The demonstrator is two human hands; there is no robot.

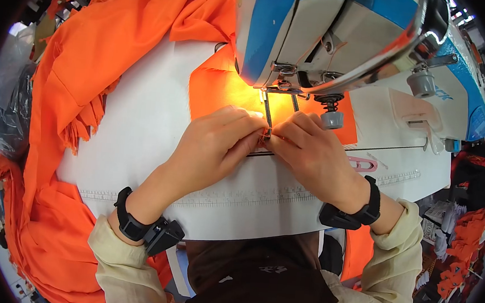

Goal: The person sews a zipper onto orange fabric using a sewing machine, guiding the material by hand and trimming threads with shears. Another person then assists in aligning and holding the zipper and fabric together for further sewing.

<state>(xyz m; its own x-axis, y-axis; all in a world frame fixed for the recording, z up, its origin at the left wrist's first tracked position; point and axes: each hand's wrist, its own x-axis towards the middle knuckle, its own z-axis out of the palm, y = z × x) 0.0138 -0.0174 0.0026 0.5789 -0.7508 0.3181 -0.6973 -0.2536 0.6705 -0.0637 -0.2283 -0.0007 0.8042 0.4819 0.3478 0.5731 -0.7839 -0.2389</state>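
Observation:
My left hand (217, 141) and my right hand (313, 154) meet just in front of the sewing machine (320, 26). Fingertips of both are pinched together on the near end of a dark narrow strip (268, 111), perhaps a zipper. The strip runs up towards the needle area, and a second dark strip (295, 103) lies to its right. Under them is an orange fabric panel (207, 92), brightly lit by the machine's lamp. Fine orange threads show between the fingertips, whose exact grip is partly hidden.
Orange cloth (90, 65) is heaped along the left side and hangs over the edge of the white table (149, 110). A ruler scale (239, 198) runs across the near tabletop. Right of my right hand lies a pink tool (362, 164). The machine's grey knob (331, 120) hangs close above that hand.

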